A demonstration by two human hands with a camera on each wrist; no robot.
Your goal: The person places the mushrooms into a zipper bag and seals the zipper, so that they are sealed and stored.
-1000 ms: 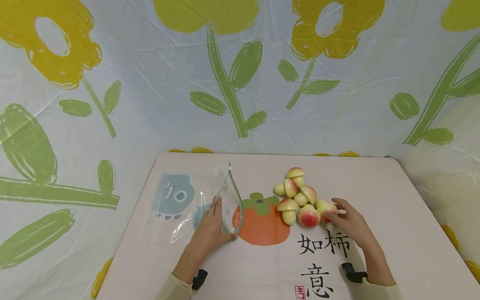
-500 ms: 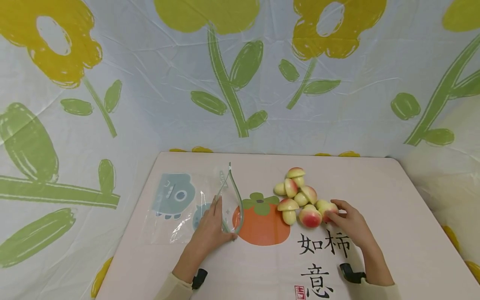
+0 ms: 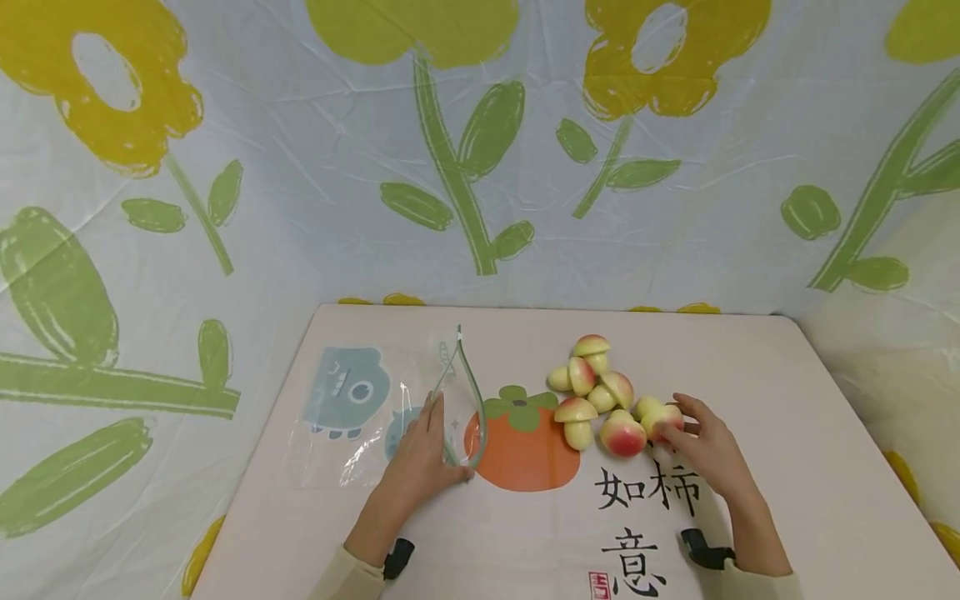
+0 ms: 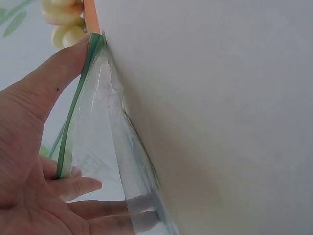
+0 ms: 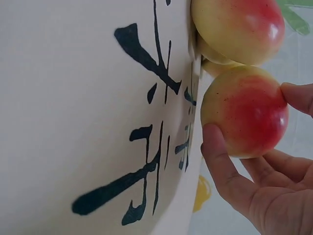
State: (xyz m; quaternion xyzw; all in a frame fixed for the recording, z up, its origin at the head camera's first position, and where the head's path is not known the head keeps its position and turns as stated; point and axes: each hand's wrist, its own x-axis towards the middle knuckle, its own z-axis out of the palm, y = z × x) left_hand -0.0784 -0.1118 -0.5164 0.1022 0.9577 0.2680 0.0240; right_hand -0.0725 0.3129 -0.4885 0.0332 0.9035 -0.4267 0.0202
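Note:
A clear zip bag (image 3: 341, 458) with a green-edged mouth lies on its side, its mouth parted toward the middle of the table. My left hand (image 3: 423, 458) holds that mouth: in the left wrist view the thumb (image 4: 61, 71) lies against the end of the green zip strip (image 4: 73, 112), and some fingers show through the clear film. At the right end of a cluster, my right hand (image 3: 705, 446) pinches the red-yellow cap of a toy mushroom (image 5: 244, 112) between thumb and fingers. Close beside it is another toy mushroom (image 3: 624, 435), cap facing me.
Several more toy mushrooms (image 3: 576, 421) lie grouped left of and behind the right hand. The pale table mat (image 3: 750, 367) bears a printed orange persimmon (image 3: 532, 458) and black characters. A flower-printed cloth (image 3: 300, 208) hangs behind and at both sides.
My right hand and the mushroom it pinches have shifted slightly to the right. The neighbouring mushroom has also slid a little to the right. My left hand and the bag stay put.

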